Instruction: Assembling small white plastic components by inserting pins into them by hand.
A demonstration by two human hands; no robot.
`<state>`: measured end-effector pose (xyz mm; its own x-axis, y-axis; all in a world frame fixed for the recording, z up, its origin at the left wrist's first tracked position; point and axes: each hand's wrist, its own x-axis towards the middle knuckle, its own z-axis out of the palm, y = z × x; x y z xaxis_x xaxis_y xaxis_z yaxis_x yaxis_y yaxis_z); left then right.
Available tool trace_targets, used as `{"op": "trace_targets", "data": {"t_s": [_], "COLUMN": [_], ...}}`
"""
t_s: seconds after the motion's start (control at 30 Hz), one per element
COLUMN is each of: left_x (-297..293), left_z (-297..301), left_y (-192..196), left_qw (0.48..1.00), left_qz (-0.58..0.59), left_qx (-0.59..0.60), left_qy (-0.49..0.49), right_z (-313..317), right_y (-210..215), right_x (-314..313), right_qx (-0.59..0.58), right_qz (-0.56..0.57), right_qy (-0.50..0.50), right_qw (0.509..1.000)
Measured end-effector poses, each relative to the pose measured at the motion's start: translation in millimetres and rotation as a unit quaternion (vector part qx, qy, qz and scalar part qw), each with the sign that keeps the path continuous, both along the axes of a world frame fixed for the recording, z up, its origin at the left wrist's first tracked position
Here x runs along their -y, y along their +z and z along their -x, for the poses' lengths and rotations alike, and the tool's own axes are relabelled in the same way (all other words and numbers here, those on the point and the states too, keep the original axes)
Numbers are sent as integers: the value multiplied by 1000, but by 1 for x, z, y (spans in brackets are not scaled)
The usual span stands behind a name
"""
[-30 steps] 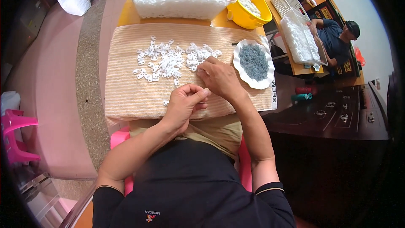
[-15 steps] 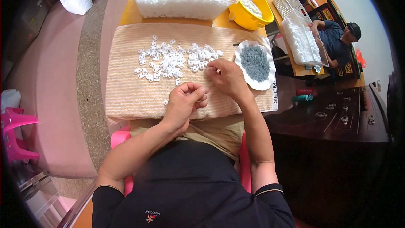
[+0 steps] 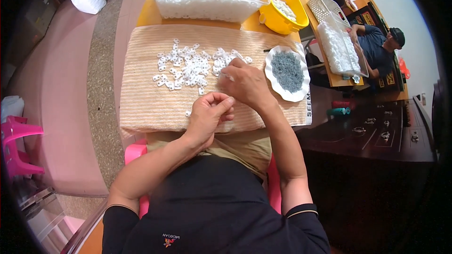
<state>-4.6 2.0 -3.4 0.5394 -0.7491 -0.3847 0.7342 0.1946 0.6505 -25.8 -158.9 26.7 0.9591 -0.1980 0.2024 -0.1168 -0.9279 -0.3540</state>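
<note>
My left hand point(image 3: 209, 116) is closed in a pinch above the front of the striped towel point(image 3: 146, 108); whatever lies between its thumb and finger is hidden. To its upper right, my right hand point(image 3: 246, 83) is curled with fingertips drawn together. Motion smears those fingertips, and a whitish blur shows at them. Just beyond the right hand is a small heap of white plastic pieces point(image 3: 219, 61), partly covered by it. Further left spreads a looser pile of white two-holed pieces point(image 3: 192, 69). A white scalloped plate point(image 3: 305, 74) right of my right hand holds small grey pieces point(image 3: 287, 71).
A clear bin point(image 3: 197, 7) full of white pieces stands at the table's far side, beside a yellow basin point(image 3: 301, 16). One loose piece point(image 3: 188, 113) lies by my left hand. At right, a person point(image 3: 376, 42) sits near another bin point(image 3: 339, 49). A pink stool point(image 3: 21, 134) stands left.
My right hand has moved a little left and nearer to me, away from the small heap and toward my left hand. The left hand keeps its pinch. The whole view has shifted slightly.
</note>
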Motion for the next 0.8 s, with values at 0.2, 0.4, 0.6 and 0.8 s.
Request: {"op": "trace_targets", "data": {"t_s": [0.2, 0.4, 0.6, 0.8], "left_x": [0, 0, 1, 1], "left_z": [1, 2, 3, 3], "left_y": [3, 0, 1, 2], "left_qw": [1000, 1000, 1000, 1000], "left_qz": [-13, -4, -5, -4], "left_qx": [1, 2, 3, 4], "left_qy": [-6, -5, 6, 4], "right_z": [-6, -8, -13, -16], "right_y": [-4, -3, -7, -6], "right_x": [2, -2, -5, -5], "right_qx": [-63, -46, -62, -23], "right_qz": [49, 38, 29, -1], "right_qy": [0, 12, 10, 21], "right_qw": [997, 998, 998, 1000]}}
